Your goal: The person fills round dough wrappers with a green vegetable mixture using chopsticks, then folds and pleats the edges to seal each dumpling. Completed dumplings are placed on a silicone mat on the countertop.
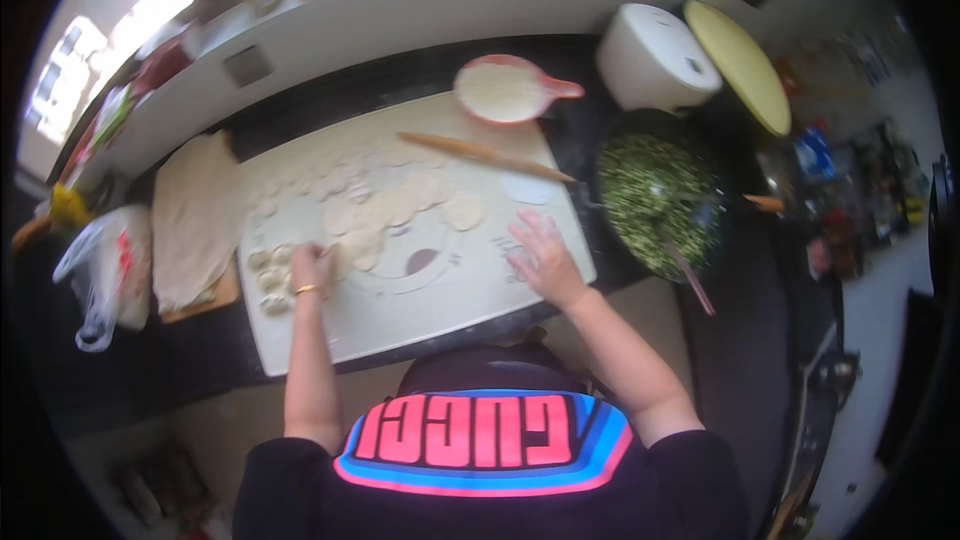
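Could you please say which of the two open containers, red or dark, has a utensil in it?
The dark container of chopped greens: a pinkish handle slants out of it; the red container shows none.

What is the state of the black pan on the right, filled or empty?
Filled: chopped greens spread across the black pan, and a pinkish utensil handle sticks out over its rim.

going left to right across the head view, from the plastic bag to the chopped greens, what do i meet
plastic bag, dough sheet, shaped dumplings, left hand, right hand, chopped greens
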Demonstrator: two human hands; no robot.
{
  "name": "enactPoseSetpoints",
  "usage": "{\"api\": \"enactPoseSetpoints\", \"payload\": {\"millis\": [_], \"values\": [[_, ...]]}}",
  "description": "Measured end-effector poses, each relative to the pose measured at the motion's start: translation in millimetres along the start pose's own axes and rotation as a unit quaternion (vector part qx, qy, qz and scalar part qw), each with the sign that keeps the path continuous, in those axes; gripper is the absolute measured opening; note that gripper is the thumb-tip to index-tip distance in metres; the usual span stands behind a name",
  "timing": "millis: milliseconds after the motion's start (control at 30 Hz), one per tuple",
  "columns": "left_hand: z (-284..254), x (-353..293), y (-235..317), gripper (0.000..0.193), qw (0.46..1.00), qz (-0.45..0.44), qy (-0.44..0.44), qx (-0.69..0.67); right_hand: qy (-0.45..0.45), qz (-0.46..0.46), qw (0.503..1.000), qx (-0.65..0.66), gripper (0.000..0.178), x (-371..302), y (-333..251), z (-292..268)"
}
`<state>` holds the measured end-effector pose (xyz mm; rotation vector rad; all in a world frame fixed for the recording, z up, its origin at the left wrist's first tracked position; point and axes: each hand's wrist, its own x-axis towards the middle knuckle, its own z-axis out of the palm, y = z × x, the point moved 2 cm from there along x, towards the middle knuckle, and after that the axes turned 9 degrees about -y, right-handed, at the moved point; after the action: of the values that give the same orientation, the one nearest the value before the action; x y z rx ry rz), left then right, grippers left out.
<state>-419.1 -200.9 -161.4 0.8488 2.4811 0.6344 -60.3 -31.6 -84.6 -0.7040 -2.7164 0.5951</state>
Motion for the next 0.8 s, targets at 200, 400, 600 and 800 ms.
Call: {"api": "enactPoseSetpoints", "payload": {"millis": [200, 400, 600, 800], "values": [[-3, -24, 26, 0.016, 0.948, 0.21, 0.049, -0.236, 0.011, 0.144, 0.987, -0.073, 0.019, -76, 87, -159], [51, -66, 121, 0.029, 0.593, 0.14, -0.195, -0.769, -0.272, 0.13, 0.939, -0.165, 0.037, -141, 146, -186], [145, -119, 227, 0.039, 0.253, 0.11, -0.376, -0.884, -0.335, -0.027, 0.935, -0.111, 0.014, -149, 178, -187], [189, -175, 322, 0.047, 0.254, 0.098, -0.409, -0.871, -0.221, -0.147, 0.963, -0.041, 0.016, -149, 198, -191]]}}
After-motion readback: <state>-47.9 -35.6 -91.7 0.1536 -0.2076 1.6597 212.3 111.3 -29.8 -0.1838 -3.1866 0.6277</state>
